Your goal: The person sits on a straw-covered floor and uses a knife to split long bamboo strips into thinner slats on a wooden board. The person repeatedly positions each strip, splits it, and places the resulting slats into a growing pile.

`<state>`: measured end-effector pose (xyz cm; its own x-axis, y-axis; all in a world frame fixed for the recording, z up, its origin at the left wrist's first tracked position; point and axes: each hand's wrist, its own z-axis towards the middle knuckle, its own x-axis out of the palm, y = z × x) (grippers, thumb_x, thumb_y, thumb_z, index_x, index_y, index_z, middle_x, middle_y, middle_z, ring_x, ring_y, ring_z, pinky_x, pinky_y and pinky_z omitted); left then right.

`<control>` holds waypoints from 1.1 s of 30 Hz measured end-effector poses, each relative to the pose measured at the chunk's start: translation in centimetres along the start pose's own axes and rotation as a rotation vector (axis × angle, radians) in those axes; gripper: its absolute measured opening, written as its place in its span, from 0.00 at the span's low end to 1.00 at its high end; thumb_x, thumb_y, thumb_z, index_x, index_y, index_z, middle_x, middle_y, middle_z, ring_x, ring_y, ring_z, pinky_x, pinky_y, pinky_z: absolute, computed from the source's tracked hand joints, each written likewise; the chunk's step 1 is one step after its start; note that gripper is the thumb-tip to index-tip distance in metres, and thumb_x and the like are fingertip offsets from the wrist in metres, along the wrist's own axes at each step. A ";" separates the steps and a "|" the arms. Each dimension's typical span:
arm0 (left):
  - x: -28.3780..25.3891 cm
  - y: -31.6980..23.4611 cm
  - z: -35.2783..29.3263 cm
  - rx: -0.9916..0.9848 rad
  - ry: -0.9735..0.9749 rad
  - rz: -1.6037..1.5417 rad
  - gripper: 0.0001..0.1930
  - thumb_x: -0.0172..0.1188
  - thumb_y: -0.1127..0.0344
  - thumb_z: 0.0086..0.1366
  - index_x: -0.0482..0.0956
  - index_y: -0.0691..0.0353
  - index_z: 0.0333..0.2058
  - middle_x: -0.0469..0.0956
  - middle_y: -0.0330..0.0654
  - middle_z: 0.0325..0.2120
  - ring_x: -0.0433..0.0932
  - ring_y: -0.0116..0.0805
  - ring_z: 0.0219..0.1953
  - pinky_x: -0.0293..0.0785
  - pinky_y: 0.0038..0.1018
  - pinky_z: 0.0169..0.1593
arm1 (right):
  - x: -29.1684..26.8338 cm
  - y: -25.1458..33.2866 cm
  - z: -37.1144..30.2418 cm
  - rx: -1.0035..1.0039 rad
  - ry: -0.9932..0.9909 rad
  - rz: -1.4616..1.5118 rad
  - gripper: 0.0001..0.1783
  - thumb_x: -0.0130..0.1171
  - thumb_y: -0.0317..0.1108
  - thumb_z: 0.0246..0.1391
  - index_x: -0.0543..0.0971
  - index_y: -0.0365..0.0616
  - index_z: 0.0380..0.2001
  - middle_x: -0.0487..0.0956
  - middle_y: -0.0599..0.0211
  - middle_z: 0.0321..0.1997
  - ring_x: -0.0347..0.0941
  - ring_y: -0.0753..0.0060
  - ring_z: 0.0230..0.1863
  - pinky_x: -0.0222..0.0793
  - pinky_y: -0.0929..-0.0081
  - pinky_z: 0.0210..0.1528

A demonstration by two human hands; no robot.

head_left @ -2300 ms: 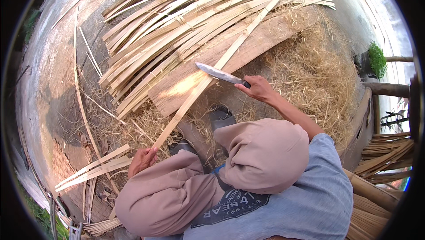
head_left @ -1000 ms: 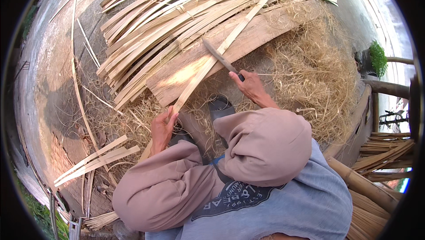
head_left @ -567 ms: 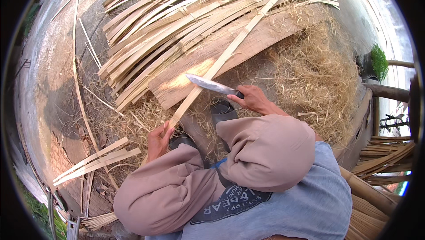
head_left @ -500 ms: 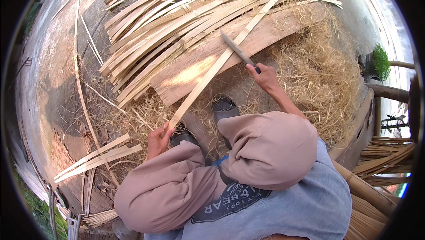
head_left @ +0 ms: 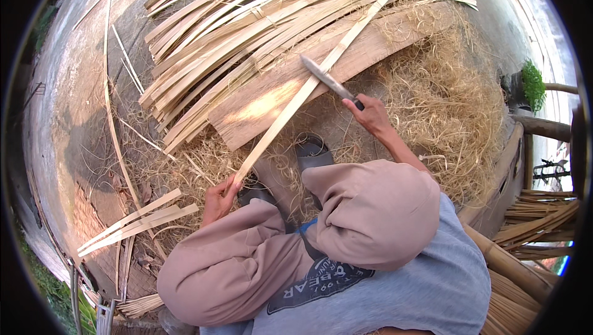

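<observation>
A long pale bamboo strip (head_left: 281, 124) runs slantwise from my left knee up across a wooden plank (head_left: 259, 103). Its near end is gripped by my left hand (head_left: 220, 199), fingers closed around it. My right hand (head_left: 370, 114) is wrapped around the dark handle of a knife (head_left: 330, 82). The blade lies across the strip over the plank, its tip pointing up and left. Beyond the plank, a wide row of bamboo strips (head_left: 228, 38) lies side by side, parts of it under the far end of the held strip.
Curly shavings (head_left: 445, 113) heap up to the right of the plank and around my sandals (head_left: 314, 150). Several short strips (head_left: 139, 221) lie at the lower left. A thick bamboo pole (head_left: 513, 264) and bundled strips (head_left: 540, 221) are at the right, with a green plant (head_left: 532, 85) above.
The knife has slid along the strip toward me, down and left, and its blade now looks flatter. My left hand stays nearly in place, still holding the strip's end.
</observation>
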<state>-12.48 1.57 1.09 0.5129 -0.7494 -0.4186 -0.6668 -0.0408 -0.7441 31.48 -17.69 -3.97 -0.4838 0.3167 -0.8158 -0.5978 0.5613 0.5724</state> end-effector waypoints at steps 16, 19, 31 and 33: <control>0.7 0.9 0.0 0.099 -0.099 0.340 0.19 0.50 0.55 0.80 0.82 0.65 0.40 0.69 0.57 0.18 0.66 0.56 0.21 0.64 0.44 0.29 | -0.6 3.7 0.8 -0.063 0.153 0.033 0.36 0.59 0.66 0.64 0.74 0.43 0.18 0.73 0.67 0.14 0.69 0.67 0.15 0.64 0.64 0.18; 0.8 -0.3 1.0 0.150 -0.085 0.344 0.19 0.49 0.55 0.80 0.82 0.66 0.41 0.72 0.59 0.21 0.68 0.58 0.24 0.65 0.46 0.31 | -10.4 -7.2 9.4 0.367 -0.213 -0.025 0.40 0.54 0.69 0.65 0.77 0.41 0.18 0.76 0.64 0.14 0.74 0.68 0.15 0.67 0.66 0.18; 0.9 1.0 0.1 0.310 -0.232 0.497 0.16 0.51 0.56 0.79 0.84 0.56 0.51 0.77 0.51 0.23 0.73 0.51 0.23 0.70 0.40 0.30 | -1.6 3.7 -0.8 -0.119 0.123 -0.044 0.39 0.58 0.67 0.63 0.78 0.37 0.20 0.76 0.53 0.15 0.74 0.54 0.17 0.69 0.58 0.24; 0.8 0.9 0.2 0.325 -0.227 0.507 0.16 0.51 0.56 0.79 0.84 0.55 0.52 0.77 0.51 0.23 0.74 0.50 0.23 0.70 0.40 0.30 | -4.3 1.0 2.3 0.025 0.051 -0.047 0.39 0.59 0.67 0.63 0.77 0.37 0.19 0.76 0.53 0.14 0.74 0.55 0.17 0.69 0.58 0.23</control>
<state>-12.54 1.06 -0.09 0.3026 -0.4627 -0.8333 -0.6768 0.5113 -0.5297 34.51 -16.73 -0.06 -0.4881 0.2502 -0.8361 -0.6050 0.5935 0.5308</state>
